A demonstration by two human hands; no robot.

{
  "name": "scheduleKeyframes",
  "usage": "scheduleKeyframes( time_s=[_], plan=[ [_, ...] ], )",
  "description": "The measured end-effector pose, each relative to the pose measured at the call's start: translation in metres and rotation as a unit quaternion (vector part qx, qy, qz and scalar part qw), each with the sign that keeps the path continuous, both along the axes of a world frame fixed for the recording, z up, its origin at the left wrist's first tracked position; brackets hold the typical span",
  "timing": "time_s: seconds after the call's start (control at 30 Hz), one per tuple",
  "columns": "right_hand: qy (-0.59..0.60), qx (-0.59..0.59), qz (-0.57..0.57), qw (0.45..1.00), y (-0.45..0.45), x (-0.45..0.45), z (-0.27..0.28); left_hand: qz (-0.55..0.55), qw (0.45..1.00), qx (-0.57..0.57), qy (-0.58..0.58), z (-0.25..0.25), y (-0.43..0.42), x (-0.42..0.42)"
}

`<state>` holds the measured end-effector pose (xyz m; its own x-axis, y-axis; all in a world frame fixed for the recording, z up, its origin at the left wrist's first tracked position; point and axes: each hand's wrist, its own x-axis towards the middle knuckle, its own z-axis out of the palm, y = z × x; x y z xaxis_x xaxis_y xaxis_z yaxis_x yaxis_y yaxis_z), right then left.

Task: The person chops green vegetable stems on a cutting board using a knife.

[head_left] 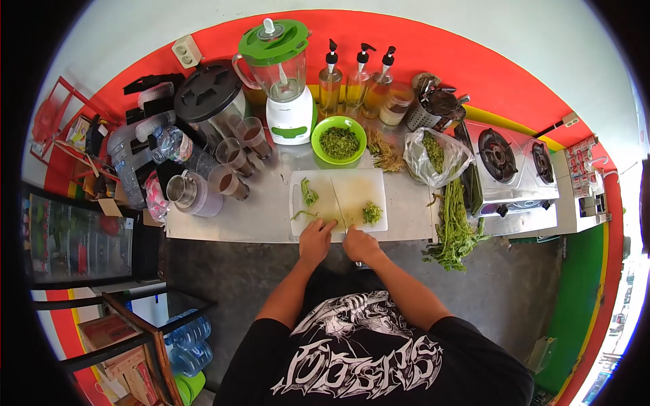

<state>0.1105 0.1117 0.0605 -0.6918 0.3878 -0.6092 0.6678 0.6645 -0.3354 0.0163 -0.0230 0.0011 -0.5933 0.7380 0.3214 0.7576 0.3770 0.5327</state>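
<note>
My right hand (361, 245) is wrapped round the handle of a kitchen knife (338, 201). The long thin blade points away from me across the white cutting board (298, 191). Just left of the knife, my left hand (315, 239) has its fingers bent and close together at the board's near edge. A thin green stem lies by these fingertips; whatever is under them is hidden. Farther up the board's left side is a small bunch of green leaves (309, 193). Chopped greens (372, 213) form a little heap right of the blade.
Behind the board stand a green bowl (317, 143) of chopped greens and a blender (290, 111). Cups of brown powder (229, 183) are at left. Right are a plastic bag (447, 157), long leafy stalks (452, 227) over the counter's edge, and a gas stove (518, 183).
</note>
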Motion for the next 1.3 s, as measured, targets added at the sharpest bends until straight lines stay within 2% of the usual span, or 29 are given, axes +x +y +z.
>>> scheduleKeyframes(
  time_s=[0.17,0.47,0.67,0.73,0.8,0.87,0.93,1.17,1.3],
  plan=[
    [-0.001,0.010,-0.012,1.000,0.005,-0.004,-0.012,0.003,1.000,0.010,-0.012,0.000,0.003,0.002],
    [0.000,0.012,0.054,0.998,0.008,0.003,-0.012,0.019,0.998,0.028,-0.054,0.003,0.005,0.003],
    [0.023,0.004,0.100,0.995,0.013,0.007,-0.004,0.012,0.990,-0.013,-0.140,0.019,0.009,0.000],
    [0.028,0.031,0.094,0.995,0.003,0.016,-0.011,0.015,0.985,-0.027,-0.168,0.017,0.011,-0.001],
    [0.031,0.009,0.085,0.996,0.006,0.013,-0.017,0.023,0.988,-0.023,-0.150,0.016,0.013,0.000],
    [0.035,-0.007,0.070,0.997,0.011,0.008,-0.009,0.024,0.991,-0.014,-0.129,0.016,0.012,0.004],
    [-0.005,-0.026,0.079,0.996,0.017,0.002,0.010,0.025,0.987,-0.043,-0.156,0.017,0.012,0.001],
    [0.004,0.017,0.037,0.999,-0.002,0.009,-0.007,0.014,0.987,-0.036,-0.157,0.016,0.010,-0.002],
    [-0.014,0.004,0.033,0.999,-0.002,0.000,0.007,0.005,0.985,-0.052,-0.163,0.017,0.007,-0.006]
  ],
)
